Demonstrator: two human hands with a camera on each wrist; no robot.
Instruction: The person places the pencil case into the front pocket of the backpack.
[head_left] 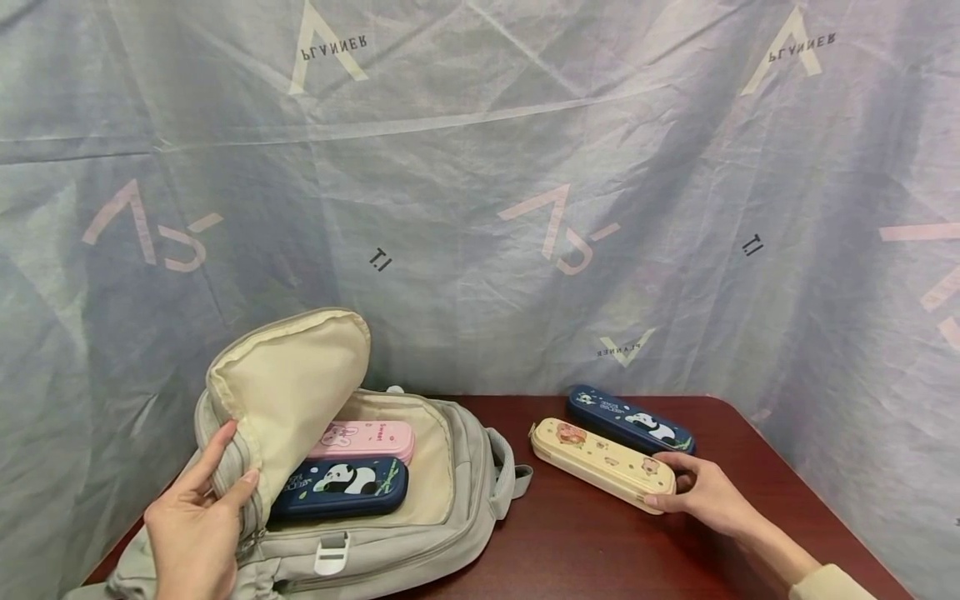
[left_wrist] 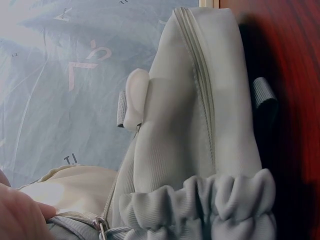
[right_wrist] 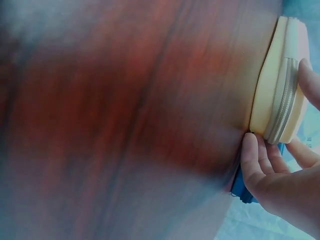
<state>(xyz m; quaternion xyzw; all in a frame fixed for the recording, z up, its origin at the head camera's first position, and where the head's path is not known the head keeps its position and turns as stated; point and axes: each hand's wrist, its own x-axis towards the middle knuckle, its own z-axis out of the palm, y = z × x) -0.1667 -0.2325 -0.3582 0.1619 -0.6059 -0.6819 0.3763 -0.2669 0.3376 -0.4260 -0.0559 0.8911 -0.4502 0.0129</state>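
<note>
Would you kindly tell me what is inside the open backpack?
A pink case and, in front of it, a dark blue panda case lie inside. The flap held up by the left hand hides their left ends; anything beneath them is covered.

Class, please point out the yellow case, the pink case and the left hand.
Yellow case (head_left: 602, 463): head view, middle of its lid.
Pink case (head_left: 371, 441): head view, visible part of its lid.
Left hand (head_left: 197, 525): head view, middle of the hand.
</note>
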